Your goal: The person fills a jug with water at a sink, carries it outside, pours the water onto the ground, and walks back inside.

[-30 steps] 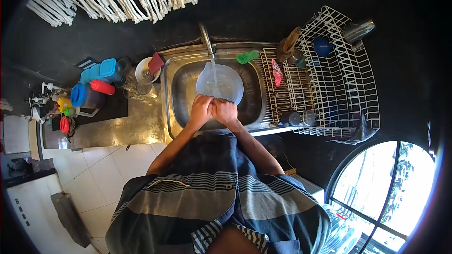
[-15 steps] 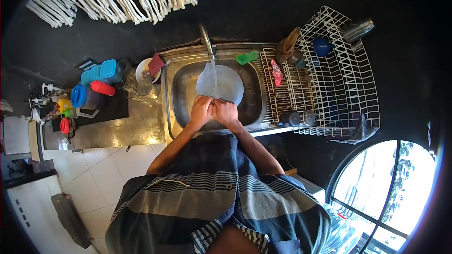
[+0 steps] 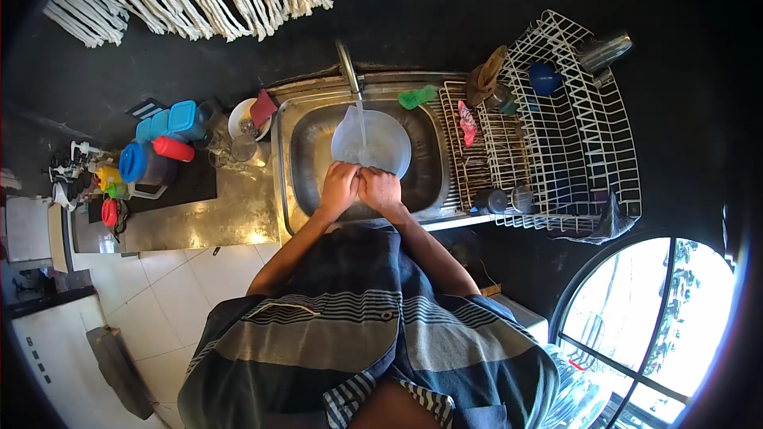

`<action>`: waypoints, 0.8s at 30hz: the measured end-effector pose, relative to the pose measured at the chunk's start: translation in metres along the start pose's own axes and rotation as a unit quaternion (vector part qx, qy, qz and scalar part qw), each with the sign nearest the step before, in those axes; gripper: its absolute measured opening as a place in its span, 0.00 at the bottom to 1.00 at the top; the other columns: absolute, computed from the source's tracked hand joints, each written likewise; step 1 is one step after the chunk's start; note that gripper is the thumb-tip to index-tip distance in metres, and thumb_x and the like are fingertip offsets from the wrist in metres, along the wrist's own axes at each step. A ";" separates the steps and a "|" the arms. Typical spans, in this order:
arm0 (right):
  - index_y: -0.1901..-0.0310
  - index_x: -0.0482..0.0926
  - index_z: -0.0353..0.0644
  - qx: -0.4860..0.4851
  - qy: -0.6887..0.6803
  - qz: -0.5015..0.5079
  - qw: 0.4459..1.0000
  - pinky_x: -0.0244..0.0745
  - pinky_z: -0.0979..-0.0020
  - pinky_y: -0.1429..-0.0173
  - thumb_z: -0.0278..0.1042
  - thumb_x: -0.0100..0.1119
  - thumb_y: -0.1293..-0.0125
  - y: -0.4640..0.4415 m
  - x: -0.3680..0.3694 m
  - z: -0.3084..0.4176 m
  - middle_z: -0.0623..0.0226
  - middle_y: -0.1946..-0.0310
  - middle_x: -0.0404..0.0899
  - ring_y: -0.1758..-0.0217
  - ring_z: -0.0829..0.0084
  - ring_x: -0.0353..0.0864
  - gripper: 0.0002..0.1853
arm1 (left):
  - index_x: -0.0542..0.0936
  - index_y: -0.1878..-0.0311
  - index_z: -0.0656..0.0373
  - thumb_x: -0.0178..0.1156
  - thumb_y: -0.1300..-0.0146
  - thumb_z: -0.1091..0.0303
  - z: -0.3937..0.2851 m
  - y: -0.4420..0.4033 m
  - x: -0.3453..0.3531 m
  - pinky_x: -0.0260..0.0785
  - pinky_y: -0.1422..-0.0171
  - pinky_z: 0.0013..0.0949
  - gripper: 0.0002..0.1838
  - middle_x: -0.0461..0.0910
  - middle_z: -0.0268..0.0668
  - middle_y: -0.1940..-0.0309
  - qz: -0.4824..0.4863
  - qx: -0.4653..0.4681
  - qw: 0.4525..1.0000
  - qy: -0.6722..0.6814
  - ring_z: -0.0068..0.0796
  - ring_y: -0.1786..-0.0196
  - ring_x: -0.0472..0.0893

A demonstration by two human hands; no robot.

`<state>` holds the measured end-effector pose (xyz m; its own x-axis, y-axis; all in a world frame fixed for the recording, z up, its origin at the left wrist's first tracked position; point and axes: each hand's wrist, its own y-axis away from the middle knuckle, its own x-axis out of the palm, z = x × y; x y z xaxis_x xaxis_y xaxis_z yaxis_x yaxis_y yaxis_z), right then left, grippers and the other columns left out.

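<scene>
Left hand (image 3: pixel 341 184) and right hand (image 3: pixel 381 188) curled closed on translucent bowl's (image 3: pixel 399 143) near rim. Faucet (image 3: pixel 348 67) pours water (image 3: pixel 362 123) into it in sink (image 3: pixel 308 151).

Here at the left hand (image 3: pixel 340 183) and right hand (image 3: pixel 380 188), it's smooth, translucent plastic on the bowl (image 3: pixel 389 139)! Beneath them, a dull-sheened metal sink (image 3: pixel 306 151); just beyond, a glossy metal tap (image 3: pixel 346 67). Out left of the left hand, a shiny metal surface (image 3: pixel 191 222) and smooth plastic bottle (image 3: pixel 173 148); right of the right hand, a pale wire rack (image 3: pixel 548 143). Nearer than both, matt striped cloth, the shirt (image 3: pixel 310 345)!
</scene>
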<state>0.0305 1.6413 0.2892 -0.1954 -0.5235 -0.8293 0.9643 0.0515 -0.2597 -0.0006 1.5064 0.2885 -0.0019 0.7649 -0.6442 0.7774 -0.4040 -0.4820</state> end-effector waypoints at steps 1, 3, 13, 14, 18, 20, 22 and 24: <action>0.71 0.78 0.44 0.000 0.000 0.001 1.000 0.78 0.59 0.69 0.35 0.53 0.44 0.000 0.000 0.000 0.60 0.75 0.80 0.73 0.58 0.82 0.06 | 0.79 0.62 0.63 0.55 0.47 0.75 0.000 0.000 0.000 0.66 0.48 0.43 0.09 0.79 0.45 0.68 -0.001 0.001 1.000 -0.002 0.46 0.62 0.77; 0.71 0.78 0.44 -0.002 -0.003 0.001 1.000 0.78 0.59 0.69 0.35 0.53 0.44 0.000 0.001 -0.001 0.60 0.75 0.80 0.73 0.58 0.82 0.06 | 0.79 0.62 0.63 0.55 0.47 0.75 0.000 0.000 0.000 0.66 0.48 0.43 0.09 0.79 0.45 0.68 -0.001 0.002 1.000 -0.003 0.46 0.62 0.77; 0.73 0.77 0.45 -0.007 0.001 -0.010 1.000 0.77 0.59 0.70 0.33 0.53 0.44 0.000 0.001 -0.001 0.62 0.76 0.79 0.74 0.59 0.81 0.05 | 0.79 0.62 0.64 0.54 0.46 0.74 0.002 0.002 0.002 0.66 0.47 0.45 0.10 0.80 0.46 0.66 0.008 -0.014 1.000 0.008 0.49 0.60 0.76; 0.73 0.77 0.45 -0.007 0.001 -0.010 1.000 0.77 0.59 0.70 0.33 0.53 0.44 0.000 0.001 -0.001 0.62 0.76 0.79 0.74 0.59 0.81 0.05 | 0.79 0.62 0.64 0.54 0.47 0.74 0.001 0.002 0.002 0.66 0.47 0.45 0.10 0.80 0.46 0.66 0.010 -0.015 1.000 0.008 0.49 0.60 0.76; 0.73 0.77 0.44 -0.009 -0.002 -0.009 1.000 0.77 0.59 0.71 0.32 0.53 0.44 0.000 0.001 -0.001 0.62 0.76 0.79 0.74 0.59 0.81 0.05 | 0.79 0.61 0.64 0.54 0.47 0.74 0.001 0.002 0.001 0.66 0.47 0.45 0.10 0.80 0.46 0.66 0.011 -0.016 1.000 0.009 0.49 0.60 0.76; 0.73 0.77 0.44 -0.007 0.000 -0.006 1.000 0.77 0.59 0.71 0.32 0.53 0.44 0.000 0.000 -0.001 0.62 0.76 0.79 0.74 0.59 0.81 0.05 | 0.79 0.61 0.64 0.54 0.47 0.74 0.003 0.003 0.003 0.66 0.47 0.45 0.10 0.80 0.46 0.66 0.005 -0.010 1.000 0.007 0.49 0.60 0.76; 0.73 0.77 0.44 -0.007 -0.002 -0.011 1.000 0.77 0.59 0.71 0.32 0.53 0.44 0.000 0.001 -0.001 0.62 0.76 0.79 0.74 0.59 0.81 0.05 | 0.79 0.61 0.64 0.54 0.47 0.75 0.003 0.003 0.004 0.66 0.47 0.45 0.10 0.80 0.46 0.66 0.003 -0.009 1.000 0.009 0.49 0.60 0.76; 0.73 0.77 0.44 -0.008 -0.004 -0.013 1.000 0.77 0.59 0.71 0.32 0.53 0.44 0.000 0.002 -0.001 0.62 0.76 0.79 0.74 0.59 0.81 0.04 | 0.79 0.61 0.64 0.54 0.47 0.75 0.003 0.003 0.003 0.66 0.47 0.45 0.10 0.80 0.46 0.66 0.000 -0.007 1.000 0.012 0.49 0.60 0.76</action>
<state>0.0296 1.6417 0.2873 -0.2179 -0.5322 -0.8181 0.9561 0.0518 -0.2883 -0.0003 1.5064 0.2834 0.0132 0.7764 -0.6301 0.7866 -0.3971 -0.4729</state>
